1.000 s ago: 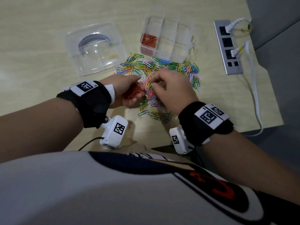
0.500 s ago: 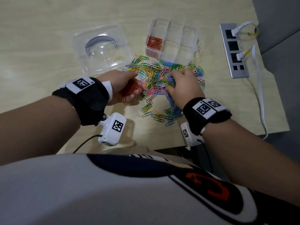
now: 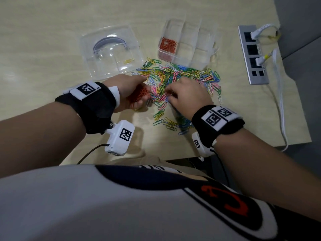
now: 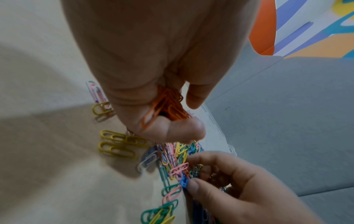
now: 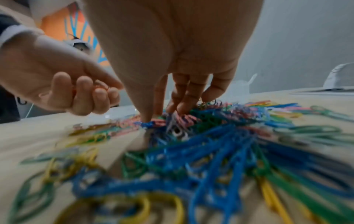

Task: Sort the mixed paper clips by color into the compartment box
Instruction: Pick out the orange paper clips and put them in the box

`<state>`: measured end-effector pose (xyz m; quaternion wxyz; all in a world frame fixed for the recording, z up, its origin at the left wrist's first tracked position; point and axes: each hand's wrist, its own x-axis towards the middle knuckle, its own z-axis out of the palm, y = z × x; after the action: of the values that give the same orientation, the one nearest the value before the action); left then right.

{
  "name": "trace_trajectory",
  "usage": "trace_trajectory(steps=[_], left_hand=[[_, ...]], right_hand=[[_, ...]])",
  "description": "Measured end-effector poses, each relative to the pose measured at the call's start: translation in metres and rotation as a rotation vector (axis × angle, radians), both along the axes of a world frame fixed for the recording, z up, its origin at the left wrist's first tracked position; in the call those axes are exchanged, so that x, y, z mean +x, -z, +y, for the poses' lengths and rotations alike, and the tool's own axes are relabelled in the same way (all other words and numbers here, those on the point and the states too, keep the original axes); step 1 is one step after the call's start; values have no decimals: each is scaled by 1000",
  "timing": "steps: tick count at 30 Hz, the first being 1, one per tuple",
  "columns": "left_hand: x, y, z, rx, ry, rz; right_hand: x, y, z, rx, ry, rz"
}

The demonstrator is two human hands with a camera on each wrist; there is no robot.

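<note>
A bundle of orange clips [image 4: 168, 106] is clamped in the curled fingers [image 4: 172, 130] of the left hand [image 3: 132, 91]; right-hand fingers [image 5: 184, 98] are spread, pressed into the mixed pile [image 3: 180, 77] mid-counter, nothing visibly held. Tangled clips could be dragged along, or orange ones spilled short of the compartment box [image 3: 205, 54] by the far edge.

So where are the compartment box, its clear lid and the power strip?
compartment box [image 3: 206, 54], head view, bare right compartment wall
clear lid [image 3: 104, 66], head view, its flat clear panel
power strip [image 3: 260, 79], head view, grey casing near end
</note>
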<state>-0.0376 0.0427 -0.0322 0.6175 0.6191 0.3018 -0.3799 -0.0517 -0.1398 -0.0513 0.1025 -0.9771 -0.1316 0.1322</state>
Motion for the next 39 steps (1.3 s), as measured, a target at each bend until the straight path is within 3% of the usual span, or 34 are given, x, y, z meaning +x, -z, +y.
trace_trajectory(steps=[5,11,20,23,26,28,30,33,39], left_hand=[[0,-1,-1,-2,11,-14],[2,-1,-1,-12,15,-14],[0,3,-15,-30,45,-19],[-1,3,-19,-80,42,-7],[-1,2,-17,-72,42,9],[-1,2,-13,-56,33,10],[-1,3,-9,-49,27,15],[-1,3,-6,-38,41,20],[-1,3,-3,-33,23,9]], right_hand=[[0,6,-3,-12,40,-12],[5,-5,-12,120,132,9],[-7,-24,21,546,151,-37],[-6,-20,22,608,277,-54],[4,-15,-2,393,372,-116],[6,-10,-16,118,366,-23],[3,-5,-20,-13,307,89],[0,8,-15,-13,264,89],[5,9,-12,271,221,46]])
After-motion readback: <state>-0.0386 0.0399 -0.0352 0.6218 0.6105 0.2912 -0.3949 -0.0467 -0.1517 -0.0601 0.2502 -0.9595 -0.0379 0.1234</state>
